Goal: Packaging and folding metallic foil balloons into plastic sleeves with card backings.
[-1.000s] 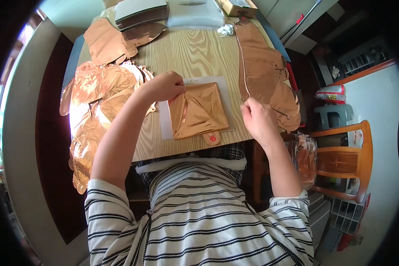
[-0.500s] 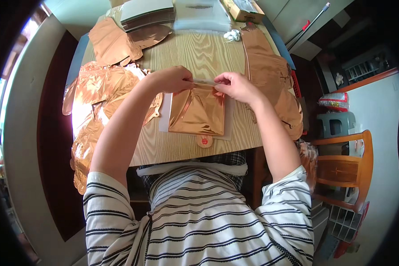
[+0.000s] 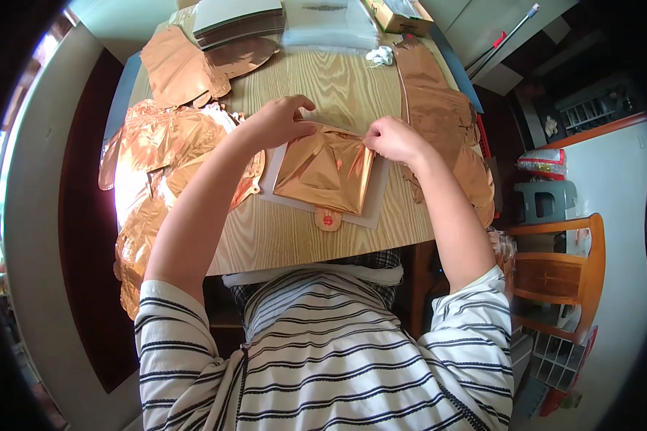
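Note:
In front of me on the table lies a copper-coloured foil balloon (image 3: 323, 176) folded into a shiny square. Under it is a flat greyish sheet (image 3: 370, 215), its border showing along the sides and lower edge. A rounded tab (image 3: 328, 219) with a red mark sticks out below the near edge. My right hand (image 3: 399, 141) pinches the square's far right corner. My left hand (image 3: 280, 121) is over the far left corner, index finger raised and apart from the thumb; whether it touches the foil I cannot tell.
Flat copper foil balloons are heaped on the left (image 3: 169, 151) and right (image 3: 438, 108). At the far edge stand a stack of grey sheets (image 3: 237, 21), clear plastic sleeves (image 3: 331, 25) and a cardboard box (image 3: 402, 16). A crumpled white scrap (image 3: 381, 56) lies near them. A wooden chair (image 3: 553, 276) stands at right.
The folded foil and its sheet have turned slightly, their right side moving right and nearer. My right hand has shifted right to the corner. My left hand's fingers have spread and lifted.

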`<move>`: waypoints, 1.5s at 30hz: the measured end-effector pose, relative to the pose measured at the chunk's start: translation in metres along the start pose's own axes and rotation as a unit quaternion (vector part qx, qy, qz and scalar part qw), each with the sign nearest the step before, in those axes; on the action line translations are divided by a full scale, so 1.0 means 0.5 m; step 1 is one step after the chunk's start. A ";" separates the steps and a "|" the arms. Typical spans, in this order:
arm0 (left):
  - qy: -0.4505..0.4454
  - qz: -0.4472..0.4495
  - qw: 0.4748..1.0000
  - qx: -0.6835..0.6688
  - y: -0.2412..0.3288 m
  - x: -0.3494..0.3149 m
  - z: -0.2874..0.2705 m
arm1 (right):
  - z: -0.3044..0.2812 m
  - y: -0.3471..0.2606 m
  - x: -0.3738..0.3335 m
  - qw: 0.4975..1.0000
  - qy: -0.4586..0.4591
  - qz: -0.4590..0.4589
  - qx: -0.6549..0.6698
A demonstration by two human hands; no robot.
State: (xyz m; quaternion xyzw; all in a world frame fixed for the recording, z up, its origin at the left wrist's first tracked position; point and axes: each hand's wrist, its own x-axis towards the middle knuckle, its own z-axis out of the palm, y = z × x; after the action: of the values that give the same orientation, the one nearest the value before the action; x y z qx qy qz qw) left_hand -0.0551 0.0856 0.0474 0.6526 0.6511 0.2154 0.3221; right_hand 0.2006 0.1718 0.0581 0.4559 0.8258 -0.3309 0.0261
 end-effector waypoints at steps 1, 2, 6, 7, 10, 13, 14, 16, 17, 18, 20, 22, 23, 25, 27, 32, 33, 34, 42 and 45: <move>-0.002 0.007 1.000 -0.012 -0.003 -0.001 0.001 | 0.003 0.003 -0.002 1.000 0.012 -0.008 -0.018; 0.025 0.031 0.999 0.012 -0.007 -0.001 0.009 | 0.005 0.005 -0.004 0.999 0.025 -0.016 -0.036; 0.098 0.079 0.988 0.085 -0.024 -0.014 0.044 | 0.018 -0.019 -0.020 0.988 0.081 -0.003 -0.131; 0.106 0.081 0.986 0.097 -0.022 -0.019 0.051 | 0.022 -0.023 -0.022 0.984 0.090 -0.001 -0.154; 0.126 0.060 0.987 0.083 -0.015 -0.036 0.065 | 0.040 -0.025 -0.034 0.968 0.147 -0.011 -0.203; 0.138 0.043 0.987 0.069 -0.006 -0.067 0.075 | 0.076 -0.014 -0.049 0.947 0.239 -0.050 -0.208; 0.141 0.032 0.987 0.071 -0.001 -0.080 0.080 | 0.085 -0.013 -0.056 0.938 0.273 -0.067 -0.202; 0.148 0.007 0.986 0.076 0.009 -0.113 0.090 | 0.099 -0.008 -0.071 0.934 0.281 -0.119 -0.187; 0.151 -0.005 0.984 0.093 0.012 -0.128 0.095 | 0.115 -0.001 -0.075 0.925 0.305 -0.147 -0.175; 0.160 -0.019 0.982 0.097 0.019 -0.140 0.098 | 0.131 0.005 -0.078 0.914 0.327 -0.175 -0.163; 0.179 -0.046 0.977 0.105 0.040 -0.160 0.105 | 0.156 0.009 -0.082 0.891 0.374 -0.204 -0.158; 0.221 0.065 0.953 0.195 0.059 -0.182 0.125 | 0.162 0.007 -0.085 0.872 0.401 -0.227 -0.167; 0.239 0.121 0.934 0.237 0.066 -0.191 0.134 | 0.162 0.001 -0.088 0.882 0.385 -0.224 -0.151; 0.208 0.167 0.924 0.272 0.062 -0.197 0.161 | 0.163 0.008 -0.079 0.876 0.387 -0.232 -0.173; 0.136 0.154 0.942 0.266 0.048 -0.203 0.180 | 0.162 0.009 -0.075 0.869 0.391 -0.224 -0.204; 0.144 0.152 0.946 0.249 0.033 -0.202 0.185 | 0.123 -0.028 -0.118 0.906 0.312 -0.218 -0.188; 0.142 0.151 0.946 0.251 0.034 -0.199 0.185 | 0.130 -0.031 -0.127 0.921 0.264 -0.230 -0.170; 0.141 0.146 0.949 0.242 0.035 -0.199 0.183 | 0.140 -0.037 -0.136 0.934 0.215 -0.242 -0.152; 0.131 0.142 0.957 0.215 0.037 -0.197 0.177 | 0.121 0.011 -0.094 0.950 0.117 -0.260 -0.128; 0.137 0.138 0.950 0.244 0.046 -0.203 0.177 | 0.084 0.017 -0.083 0.952 0.111 -0.272 -0.082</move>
State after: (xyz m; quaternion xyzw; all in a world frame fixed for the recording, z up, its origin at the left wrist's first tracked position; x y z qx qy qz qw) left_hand 0.0175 -0.0256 0.0156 0.7589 0.6252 0.1801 0.0281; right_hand 0.2206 0.1205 0.0350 0.2439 0.9407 -0.2038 -0.1190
